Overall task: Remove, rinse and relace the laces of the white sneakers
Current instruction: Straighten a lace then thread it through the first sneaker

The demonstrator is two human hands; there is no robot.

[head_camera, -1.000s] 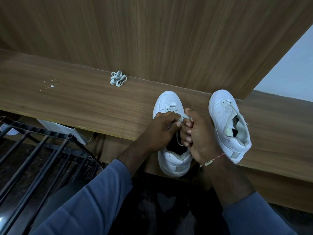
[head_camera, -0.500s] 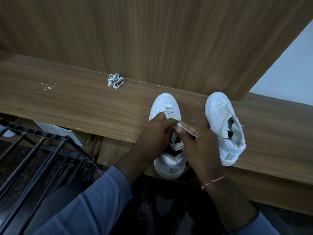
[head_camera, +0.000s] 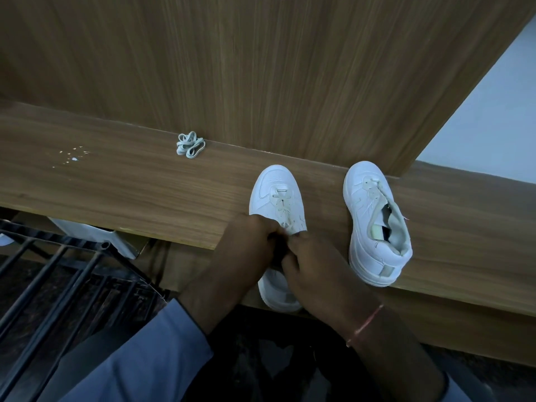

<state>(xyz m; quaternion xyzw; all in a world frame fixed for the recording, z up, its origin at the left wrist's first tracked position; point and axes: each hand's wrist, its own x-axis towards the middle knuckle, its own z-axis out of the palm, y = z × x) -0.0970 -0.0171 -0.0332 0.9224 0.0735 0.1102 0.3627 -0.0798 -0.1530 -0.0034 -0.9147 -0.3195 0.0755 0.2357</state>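
We are bunching our left hand point(head_camera: 246, 242) and right hand point(head_camera: 316, 268) knuckle to knuckle over the throat of the sneaker point(head_camera: 272, 184). Half a second ago a stretch of lace point(head_camera: 282, 204) was running taut between them, and that stretch is no longer showing. Our left fingers are curling in and pinching the lace below its last crossing. Our right fingers are curling too, but we cannot tell what they are holding. The second sneaker point(head_camera: 374, 227) is lying just right of the grip, and the loose lace point(head_camera: 190, 145) is sitting well beyond it to the left on the ledge point(head_camera: 130, 192).
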